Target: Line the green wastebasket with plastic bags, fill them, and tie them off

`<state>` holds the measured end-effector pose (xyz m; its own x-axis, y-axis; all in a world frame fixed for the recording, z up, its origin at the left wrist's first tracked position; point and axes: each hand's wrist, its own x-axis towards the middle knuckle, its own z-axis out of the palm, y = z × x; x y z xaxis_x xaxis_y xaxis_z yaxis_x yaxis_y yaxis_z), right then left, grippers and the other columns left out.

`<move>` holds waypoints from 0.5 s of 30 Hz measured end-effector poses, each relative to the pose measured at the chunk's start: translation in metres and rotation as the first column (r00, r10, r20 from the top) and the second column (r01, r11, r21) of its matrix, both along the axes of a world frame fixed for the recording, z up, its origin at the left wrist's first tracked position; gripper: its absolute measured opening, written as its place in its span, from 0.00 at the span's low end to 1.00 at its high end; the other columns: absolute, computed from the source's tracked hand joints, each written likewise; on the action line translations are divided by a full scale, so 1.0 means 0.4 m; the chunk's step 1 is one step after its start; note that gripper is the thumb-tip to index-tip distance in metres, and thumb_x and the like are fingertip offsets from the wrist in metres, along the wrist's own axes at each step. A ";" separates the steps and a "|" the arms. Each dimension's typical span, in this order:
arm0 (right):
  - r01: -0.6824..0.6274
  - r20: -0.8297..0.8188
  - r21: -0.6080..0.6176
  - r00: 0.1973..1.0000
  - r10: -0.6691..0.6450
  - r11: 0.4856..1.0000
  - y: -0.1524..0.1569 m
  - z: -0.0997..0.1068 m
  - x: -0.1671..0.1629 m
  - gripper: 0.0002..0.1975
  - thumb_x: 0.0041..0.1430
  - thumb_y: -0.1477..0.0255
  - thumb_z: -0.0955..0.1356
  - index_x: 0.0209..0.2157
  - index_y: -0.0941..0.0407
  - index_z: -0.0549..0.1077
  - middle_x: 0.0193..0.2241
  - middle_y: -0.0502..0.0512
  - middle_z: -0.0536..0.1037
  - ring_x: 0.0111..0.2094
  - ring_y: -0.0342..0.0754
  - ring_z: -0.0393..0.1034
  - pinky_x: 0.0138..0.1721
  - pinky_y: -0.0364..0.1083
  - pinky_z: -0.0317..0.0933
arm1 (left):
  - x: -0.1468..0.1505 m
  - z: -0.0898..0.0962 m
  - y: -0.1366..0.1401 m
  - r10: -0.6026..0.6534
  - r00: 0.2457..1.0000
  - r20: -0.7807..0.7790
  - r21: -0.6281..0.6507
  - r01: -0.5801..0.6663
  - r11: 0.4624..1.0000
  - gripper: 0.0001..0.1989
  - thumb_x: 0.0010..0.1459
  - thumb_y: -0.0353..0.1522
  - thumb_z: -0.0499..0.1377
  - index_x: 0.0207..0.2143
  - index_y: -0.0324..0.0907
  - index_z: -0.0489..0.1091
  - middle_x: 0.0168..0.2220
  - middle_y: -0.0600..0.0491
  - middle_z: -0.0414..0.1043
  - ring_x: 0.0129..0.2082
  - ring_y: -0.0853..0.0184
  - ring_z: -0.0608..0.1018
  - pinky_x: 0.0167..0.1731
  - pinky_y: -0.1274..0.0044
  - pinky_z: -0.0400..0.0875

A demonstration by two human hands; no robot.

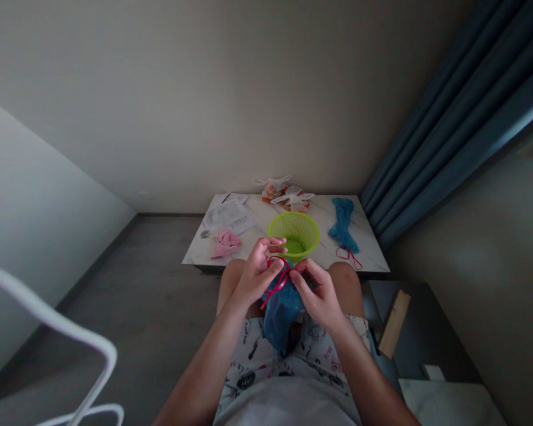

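Note:
A blue net-like bag (279, 319) hangs between my knees, its gathered top level with my fingers. Around that top runs a shiny red ribbon (276, 286), with loops and loose ends dangling to the left. My left hand (260, 272) has the ribbon between thumb and curled fingers, the upper fingers partly raised. On the other side, my right hand (316, 291) pinches the ribbon close to the bag's neck with thumb and forefinger. Just beyond my hands stands a green plastic basket (314, 232) on the low marble-patterned table (260, 254).
Another blue net bag (343, 222) with a red ribbon (350, 257) lies at the table's right. Papers (231, 214) and a pink cloth (226, 243) lie left. Tied plastic bags (293, 199) stand at the back. A wooden block (394, 323) rests on a dark surface at right.

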<state>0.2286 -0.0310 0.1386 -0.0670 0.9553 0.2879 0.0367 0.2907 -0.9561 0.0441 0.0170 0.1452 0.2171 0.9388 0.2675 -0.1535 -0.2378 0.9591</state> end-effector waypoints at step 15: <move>0.081 -0.389 -0.092 0.914 -0.110 0.992 0.003 0.014 0.012 0.16 0.74 0.58 0.75 0.35 0.51 0.74 0.27 0.48 0.75 0.28 0.45 0.68 0.32 0.44 0.64 | -0.042 -0.005 -0.019 -0.285 0.894 -0.346 -0.024 0.295 0.955 0.42 0.44 0.61 0.81 0.51 0.43 0.79 0.46 0.47 0.82 0.45 0.57 0.81 0.47 0.71 0.75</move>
